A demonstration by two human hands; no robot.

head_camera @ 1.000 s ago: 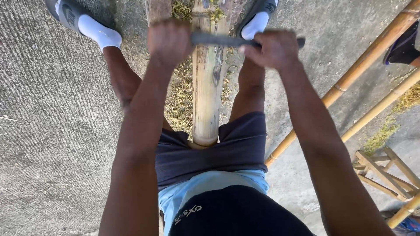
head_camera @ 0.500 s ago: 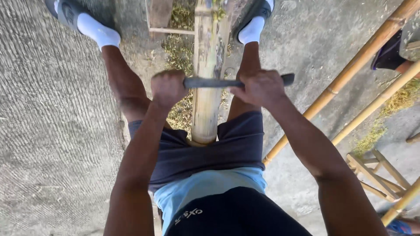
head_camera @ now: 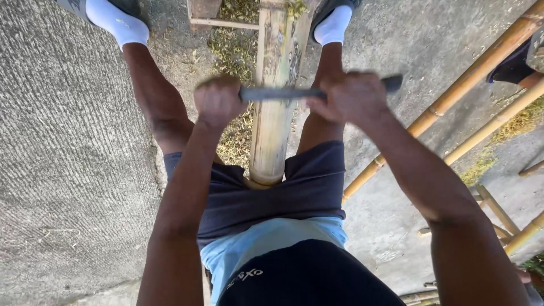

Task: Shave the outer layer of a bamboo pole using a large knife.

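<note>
The person sits astride a thick bamboo pole (head_camera: 272, 113), which runs lengthwise between the thighs, its near cut end resting against the dark shorts (head_camera: 306, 181) at the lap and its far end passing out of view at the top edge between the two feet. A flat dark blade (head_camera: 283, 93) lies crosswise on the upper surface of the pole, roughly at right angles to it. The left hand (head_camera: 218, 102) is curled into a closed fist around the left end of the blade; the right hand (head_camera: 351, 97) is likewise clenched around the right portion, with a short dark end of the tool (head_camera: 392, 83) protruding beyond the knuckles. Both hands are motion-blurred, so individual finger positions cannot be confirmed. Both forearms extend from the bottom of the frame toward the blade. The legs are spread either side of the pole, with white socks (head_camera: 116, 25) and shoes visible at the top. Pale green-yellow shavings (head_camera: 232, 54) lie on the concrete ground (head_camera: 62, 147) beside and under the pole. To the right, further bamboo poles (head_camera: 464, 93) lie diagonally on the ground, well apart from the worked pole, and part of a small wooden frame (head_camera: 218, 22) sits near the top, just beside the pole.
</note>
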